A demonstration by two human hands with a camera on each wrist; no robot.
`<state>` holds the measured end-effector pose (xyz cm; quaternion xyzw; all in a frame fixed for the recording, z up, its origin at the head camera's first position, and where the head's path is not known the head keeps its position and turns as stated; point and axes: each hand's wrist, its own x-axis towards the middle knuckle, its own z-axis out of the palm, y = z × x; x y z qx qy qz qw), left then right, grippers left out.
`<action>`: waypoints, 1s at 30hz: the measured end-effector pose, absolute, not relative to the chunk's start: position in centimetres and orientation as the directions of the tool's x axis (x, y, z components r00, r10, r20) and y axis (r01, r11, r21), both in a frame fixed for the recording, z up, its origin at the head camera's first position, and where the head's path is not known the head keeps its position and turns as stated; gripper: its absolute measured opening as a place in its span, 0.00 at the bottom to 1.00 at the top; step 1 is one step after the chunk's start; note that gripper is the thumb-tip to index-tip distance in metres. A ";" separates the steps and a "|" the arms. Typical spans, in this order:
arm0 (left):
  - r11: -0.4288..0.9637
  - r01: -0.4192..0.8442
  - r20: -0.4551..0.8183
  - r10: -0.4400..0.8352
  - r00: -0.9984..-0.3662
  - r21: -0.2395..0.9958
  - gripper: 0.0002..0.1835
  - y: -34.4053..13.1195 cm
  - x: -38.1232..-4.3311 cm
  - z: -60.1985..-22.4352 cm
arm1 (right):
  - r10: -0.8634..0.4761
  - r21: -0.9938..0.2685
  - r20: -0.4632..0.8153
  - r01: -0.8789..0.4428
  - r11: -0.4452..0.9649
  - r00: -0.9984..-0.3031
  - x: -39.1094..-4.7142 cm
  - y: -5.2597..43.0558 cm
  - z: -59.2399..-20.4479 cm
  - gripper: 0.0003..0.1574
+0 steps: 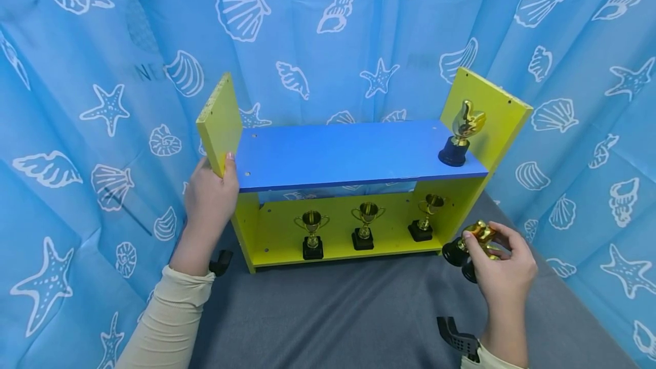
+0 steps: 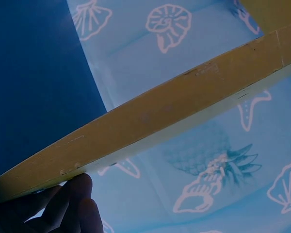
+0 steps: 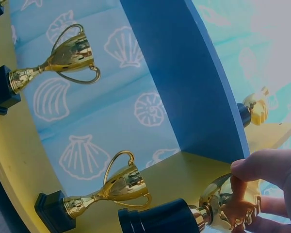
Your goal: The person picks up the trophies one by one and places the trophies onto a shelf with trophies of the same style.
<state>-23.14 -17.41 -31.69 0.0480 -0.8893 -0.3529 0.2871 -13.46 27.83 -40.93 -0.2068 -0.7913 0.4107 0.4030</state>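
My left hand (image 1: pixel 211 192) grips the yellow left side panel (image 1: pixel 221 124) of a small shelf, thumb on the inner face. In the left wrist view, its fingers (image 2: pixel 80 189) curl at the panel's edge. My right hand (image 1: pixel 504 263) holds gold trophies (image 1: pixel 479 232) in front of the shelf's right side; two round black bases show below the fingers. In the right wrist view, one trophy's black base (image 3: pixel 160 218) points away from the hand. A gold thumbs-up trophy (image 1: pixel 463 130) stands upright on the blue upper board (image 1: pixel 333 152), at its right end.
On the yellow lower board (image 1: pixel 287 215) stand three gold two-handled cups, a left one (image 1: pixel 311 232), a middle one (image 1: pixel 365 224) and a right one (image 1: pixel 426 215). The shelf rests on a grey cloth (image 1: pixel 328 312). A blue seashell curtain (image 1: pixel 307 44) hangs behind and around it.
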 end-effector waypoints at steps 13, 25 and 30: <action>0.741 0.110 0.463 -0.290 -0.838 0.662 0.31 -17.5 -23.2 -31.7 | 0.661 -0.820 0.470 -0.012 0.572 -0.586 -13.4 27.7 -40.3 0.31; 0.739 0.111 0.461 -0.288 -0.839 0.665 0.30 -17.6 -23.3 -31.8 | 0.647 -0.810 0.496 -0.042 0.584 -0.579 -13.2 27.5 -39.8 0.31; 0.736 0.113 0.461 -0.289 -0.839 0.668 0.31 -17.6 -23.3 -31.8 | 0.644 -0.809 0.503 -0.053 0.585 -0.576 -13.1 27.4 -39.6 0.31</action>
